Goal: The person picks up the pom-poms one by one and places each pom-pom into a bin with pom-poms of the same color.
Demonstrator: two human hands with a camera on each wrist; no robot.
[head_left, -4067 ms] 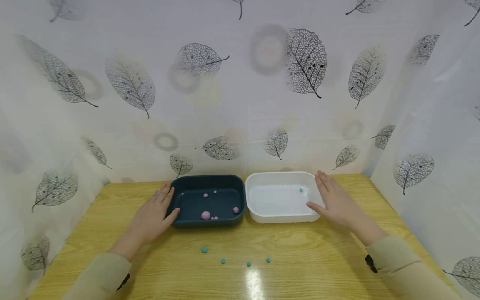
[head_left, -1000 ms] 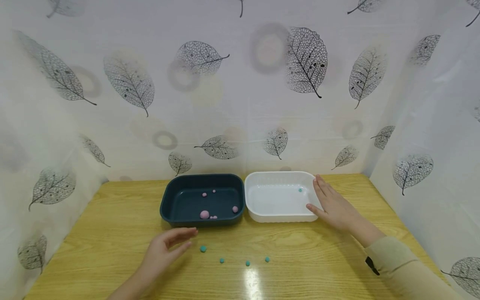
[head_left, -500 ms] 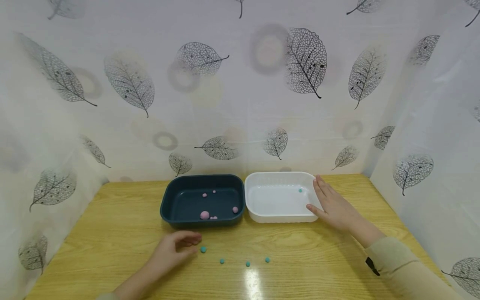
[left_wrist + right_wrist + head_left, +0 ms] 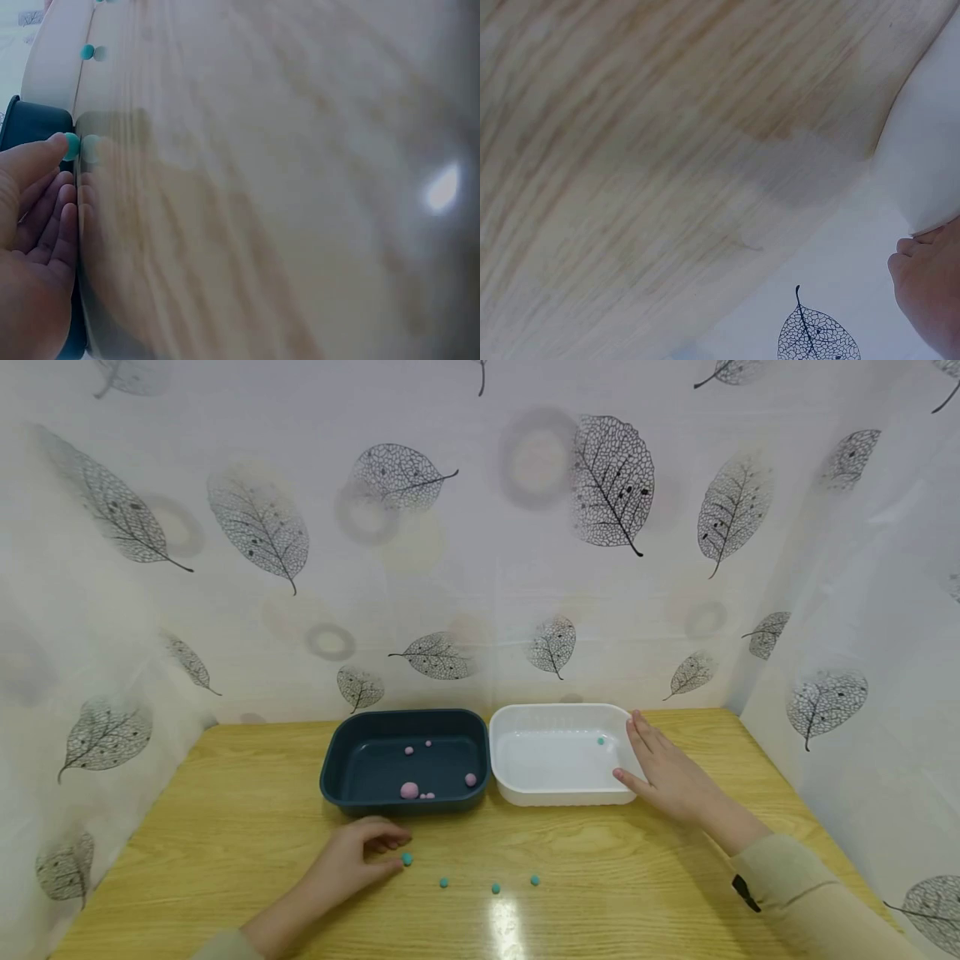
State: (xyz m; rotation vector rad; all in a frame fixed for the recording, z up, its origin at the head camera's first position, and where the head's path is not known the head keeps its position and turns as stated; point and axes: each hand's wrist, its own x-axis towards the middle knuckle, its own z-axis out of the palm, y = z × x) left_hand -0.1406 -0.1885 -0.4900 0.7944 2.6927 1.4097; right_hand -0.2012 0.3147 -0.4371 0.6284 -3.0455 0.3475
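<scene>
My left hand (image 4: pixel 352 858) is low over the table in front of the dark blue tray. Its thumb tip meets a small teal ball (image 4: pixel 407 859), while the loosely bent fingers arch above and behind it. The left wrist view has that ball (image 4: pixel 72 147) beside the thumb tip, with the fingertips apart from it. My right hand (image 4: pixel 666 770) rests, fingers extended, along the right side of the white tray (image 4: pixel 551 768), thumb over the rim. Only part of the right hand (image 4: pixel 930 289) enters the right wrist view.
Teal balls (image 4: pixel 496 888) lie in a loose row to the right of the left hand. Several pink balls (image 4: pixel 408 790) sit in the dark blue tray (image 4: pixel 375 768). One teal ball (image 4: pixel 601 741) is inside the white tray. A leaf-print curtain (image 4: pixel 480 560) hangs behind the table.
My left hand has left the dark tray's side, come forward and moved right until its thumb reaches the nearest teal ball. The right hand stays at the white tray.
</scene>
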